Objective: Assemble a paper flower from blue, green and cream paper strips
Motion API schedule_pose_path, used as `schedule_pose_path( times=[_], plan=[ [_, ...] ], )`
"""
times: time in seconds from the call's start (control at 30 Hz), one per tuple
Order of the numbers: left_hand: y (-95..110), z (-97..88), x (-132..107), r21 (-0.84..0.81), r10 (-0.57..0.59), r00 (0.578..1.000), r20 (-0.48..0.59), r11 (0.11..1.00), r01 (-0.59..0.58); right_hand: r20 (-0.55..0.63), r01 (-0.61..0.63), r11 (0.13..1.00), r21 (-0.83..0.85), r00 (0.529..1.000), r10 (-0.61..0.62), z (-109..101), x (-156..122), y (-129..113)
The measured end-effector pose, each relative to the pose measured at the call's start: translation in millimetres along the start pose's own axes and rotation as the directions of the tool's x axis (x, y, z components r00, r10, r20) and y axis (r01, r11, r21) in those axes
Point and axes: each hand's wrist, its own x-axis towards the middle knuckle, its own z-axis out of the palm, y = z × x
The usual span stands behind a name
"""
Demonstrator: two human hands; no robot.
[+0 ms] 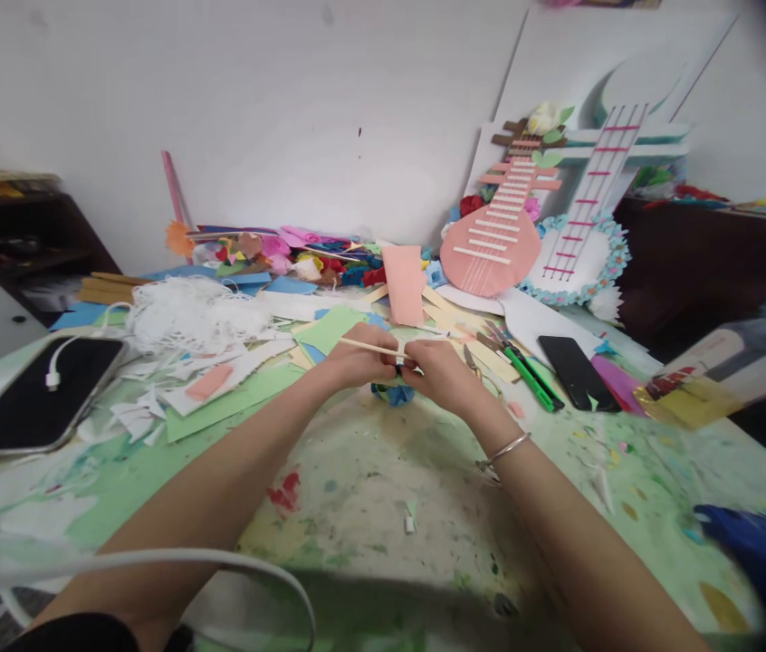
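Note:
Over the middle of the table, my left hand and my right hand meet with their fingers closed. A thin pale wooden stick runs from my right fingers leftward across the top of my left hand. Between the fingertips shows a small white piece, too small to name. What my left fingers pinch is mostly hidden behind them. Just below the hands is a blue paper flower; whether it touches the fingers I cannot tell.
Paper scraps and a heap of white string lie to the left, near a tablet with a white cable. Scissors, a green marker and a phone lie right. Paper instruments, one a pink lute, lean at the back.

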Motion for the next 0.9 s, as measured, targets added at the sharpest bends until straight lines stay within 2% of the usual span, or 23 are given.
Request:
schedule_pose_path(
  times=[0.17, 0.33, 0.53, 0.7, 0.9],
  plan=[
    [-9.8, 7.9, 0.6, 0.044, -0.009, 0.997, -0.077, 0.999, 0.012, -0.038, 0.035, 0.999, -0.017, 0.999, -0.036, 5.5, -2.4, 3.2],
    [-21.9, 10.2, -0.7, -0.215, 0.068, 0.996, -0.053, 0.974, -0.078, -0.048, 0.057, 0.991, 0.118, 0.998, -0.052, 7.1, -8.8, 15.3],
    [-18.0, 14.2, -2.6, -0.266, 0.047, 0.999, -0.011, 0.963, -0.048, -0.032, 0.038, 0.987, 0.155, 0.999, -0.033, 4.7, -12.3, 17.8],
    [-21.6, 19.7, -0.4, -0.154, 0.126, 0.991, -0.054, 0.979, -0.133, -0.032, -0.041, 0.995, 0.090, 0.999, 0.044, 5.4, -7.8, 12.1],
    [-22.7, 23.9, 2.0, 0.029, 0.066, 0.991, -0.115, 0.998, -0.064, 0.003, -0.158, 0.988, -0.004, 0.988, 0.158, 5.5, -0.1, 3.7]
  ],
)
